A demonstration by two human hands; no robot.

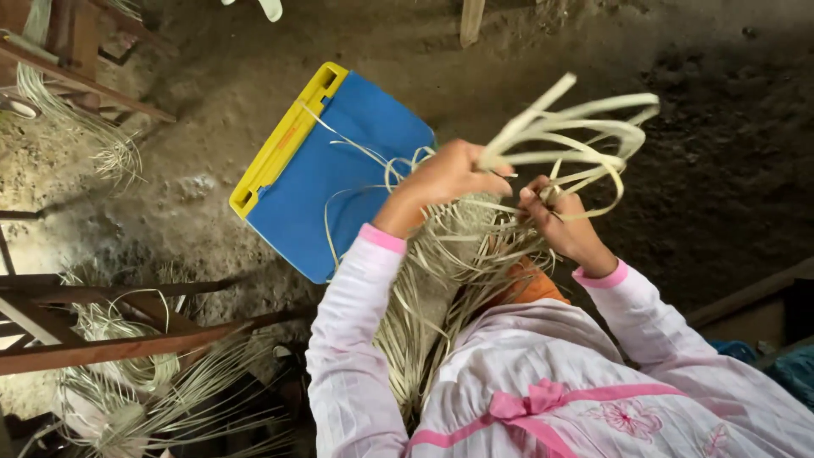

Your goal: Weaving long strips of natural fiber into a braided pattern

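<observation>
Head view shows two hands over the dirt floor [212, 127]. Left hand [445, 174] has fingers closed around one bundle of pale strips [441, 280]. Right hand [566, 225] pinches looped strips [585, 136] of that bundle. One blue board [339, 178] with a yellow edge lies on the floor behind them.

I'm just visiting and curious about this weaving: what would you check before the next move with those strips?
1. Left hand grips the pale strips: ok.
2. Right hand pinches strips: ok.
3. Looped strip ends free above the hands: ok.
4. Long bundle hangs untangled: cannot tell.
5. Blue and yellow board lies out of the hands' way: ok, though thin strips trail over it.
</observation>
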